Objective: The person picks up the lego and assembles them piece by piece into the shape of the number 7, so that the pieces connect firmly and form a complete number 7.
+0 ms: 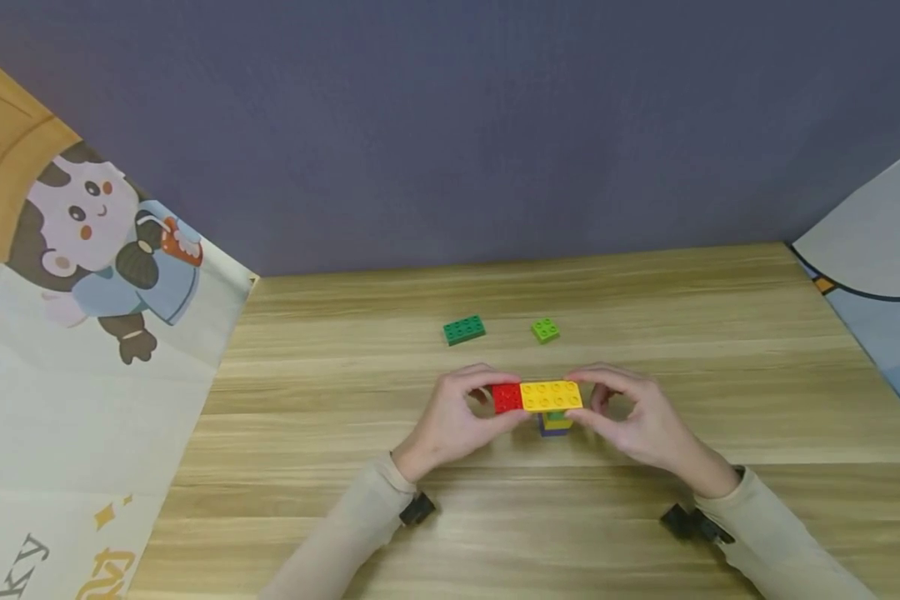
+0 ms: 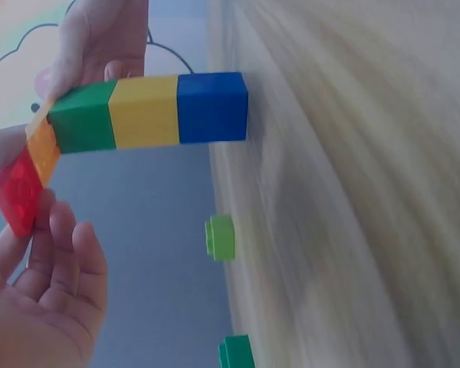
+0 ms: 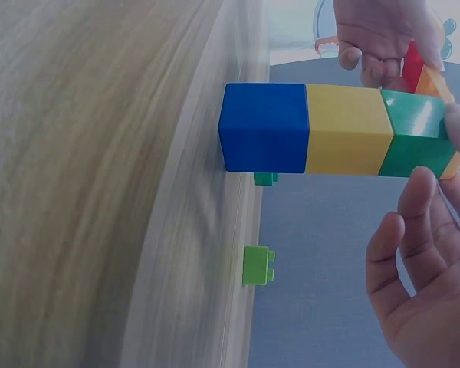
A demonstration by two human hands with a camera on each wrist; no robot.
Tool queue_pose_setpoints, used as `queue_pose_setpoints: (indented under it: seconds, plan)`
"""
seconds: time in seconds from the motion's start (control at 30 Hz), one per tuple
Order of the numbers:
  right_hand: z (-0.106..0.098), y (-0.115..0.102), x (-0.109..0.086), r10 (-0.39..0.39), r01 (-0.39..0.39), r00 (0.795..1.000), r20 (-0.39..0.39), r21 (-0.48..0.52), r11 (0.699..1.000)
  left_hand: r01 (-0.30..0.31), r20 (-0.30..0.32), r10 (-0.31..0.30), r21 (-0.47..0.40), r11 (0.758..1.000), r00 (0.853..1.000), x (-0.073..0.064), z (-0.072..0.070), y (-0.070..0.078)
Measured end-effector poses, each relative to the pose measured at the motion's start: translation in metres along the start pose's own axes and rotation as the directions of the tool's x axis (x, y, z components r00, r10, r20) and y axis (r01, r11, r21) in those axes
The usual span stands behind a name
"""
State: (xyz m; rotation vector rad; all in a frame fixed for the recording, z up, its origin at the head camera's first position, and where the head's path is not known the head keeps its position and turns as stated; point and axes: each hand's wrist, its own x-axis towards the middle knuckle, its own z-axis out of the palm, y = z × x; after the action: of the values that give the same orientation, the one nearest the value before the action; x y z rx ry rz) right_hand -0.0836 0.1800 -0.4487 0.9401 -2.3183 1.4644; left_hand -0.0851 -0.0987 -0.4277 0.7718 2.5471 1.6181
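A tower of blocks rises from the table: a blue block (image 2: 212,107) at the bottom, a yellow block (image 2: 145,112) over it, then a green block (image 3: 415,132). Across its top lies a flat yellow brick (image 1: 551,396) with studs, its left part sticking out past the tower. A red brick (image 1: 506,398) adjoins that left end. My left hand (image 1: 461,419) pinches the red brick between thumb and fingers at its front and back edges. With thumb and fingers, my right hand (image 1: 640,417) pinches the right end of the flat yellow brick, right over the green block.
Behind the hands, a dark green brick (image 1: 464,330) and a smaller light green brick (image 1: 545,330) lie on the wooden table (image 1: 307,483). A blue-grey panel (image 1: 450,133) stands along the table's far edge. Printed side panels flank the table.
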Motion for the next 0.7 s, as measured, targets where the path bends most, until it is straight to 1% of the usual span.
queue_pose_setpoints:
  seconds: [0.13, 0.27, 0.43, 0.7]
  plan:
    - [0.0005, -0.0005, -0.0002, -0.003, 0.003, 1.0, -0.009, 0.002, 1.0, 0.064, -0.006, -0.065, -0.051, 0.997, 0.998, -0.0018, 0.0037, 0.0003]
    - [0.0009, 0.0001, -0.0002, -0.003, 0.003, 1.0, -0.013, 0.004, 1.0, 0.107, -0.001, -0.108, -0.113, 0.988, 0.994, -0.0032, 0.0059, -0.0014]
    - [0.0012, 0.0003, 0.0002, -0.002, 0.002, 1.0, -0.01, 0.006, 1.0, 0.132, 0.019, -0.131, -0.197, 0.971, 0.991, -0.0038, 0.007, -0.0031]
    - [0.0002, -0.0022, -0.0004, 0.023, -0.023, 1.0, -0.009, 0.012, 1.0, 0.149, 0.038, -0.144, -0.224, 0.963, 0.989, -0.0022, 0.0073, -0.0021]
